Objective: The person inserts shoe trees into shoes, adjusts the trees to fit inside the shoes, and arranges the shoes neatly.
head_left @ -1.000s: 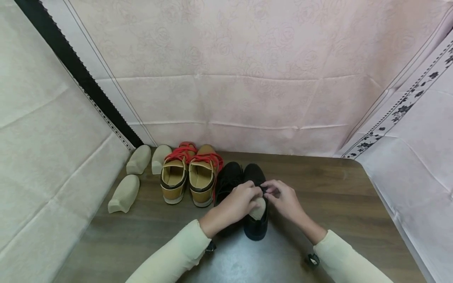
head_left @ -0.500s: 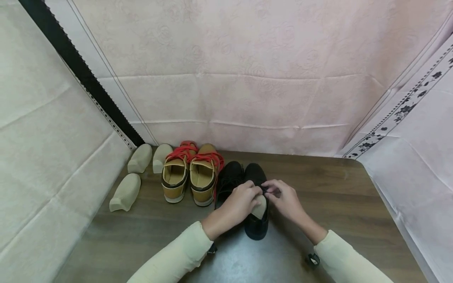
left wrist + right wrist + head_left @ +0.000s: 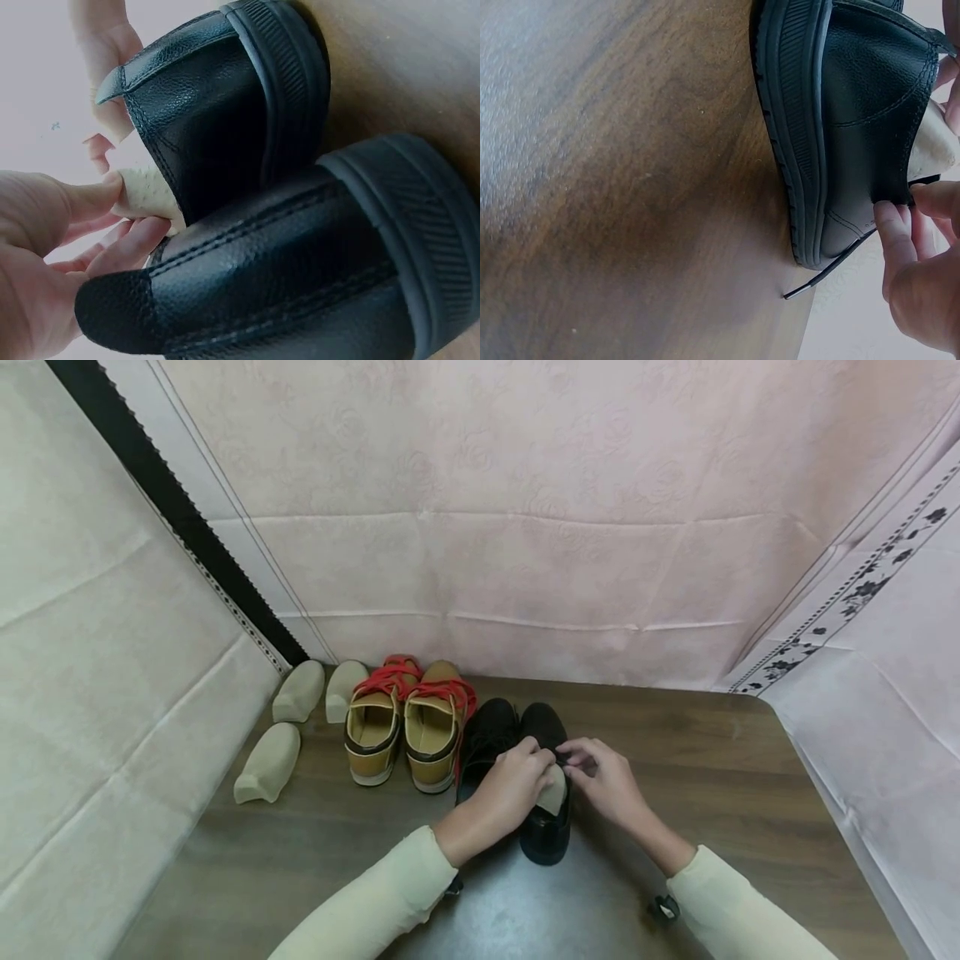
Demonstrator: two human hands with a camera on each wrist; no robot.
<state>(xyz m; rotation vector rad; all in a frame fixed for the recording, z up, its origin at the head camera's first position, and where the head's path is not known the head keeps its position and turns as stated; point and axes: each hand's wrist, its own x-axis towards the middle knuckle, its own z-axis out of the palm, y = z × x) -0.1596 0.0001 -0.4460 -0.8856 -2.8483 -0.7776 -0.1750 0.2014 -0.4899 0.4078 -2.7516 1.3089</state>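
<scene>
Two black shoes (image 3: 517, 752) stand side by side near the middle of the wooden table (image 3: 720, 793), toes towards its far edge; the right-hand black shoe (image 3: 546, 827) has a beige shoe insert (image 3: 553, 793) sticking out of its opening; the left hand (image 3: 506, 789) curls its fingers (image 3: 112, 259) round the insert's heel end, thumb and fingers pinching it at the shoe's mouth; the right hand (image 3: 607, 781) pinches the rim of the same shoe's opening between thumb and fingertips (image 3: 891, 225), on the shoe's right side; a black lace end (image 3: 821, 279) trails off that shoe and lies loose past the sole in the right wrist view; the left-hand black shoe (image 3: 483, 743) touches its partner along the side; just beside it, towards the table's far left corner, stands a pair of tan shoes with red laces (image 3: 405, 731); three more beige inserts (image 3: 300, 727) lie at that corner, close to the left edge; pale cloth walls (image 3: 525, 510) rise along the table's edges.
</scene>
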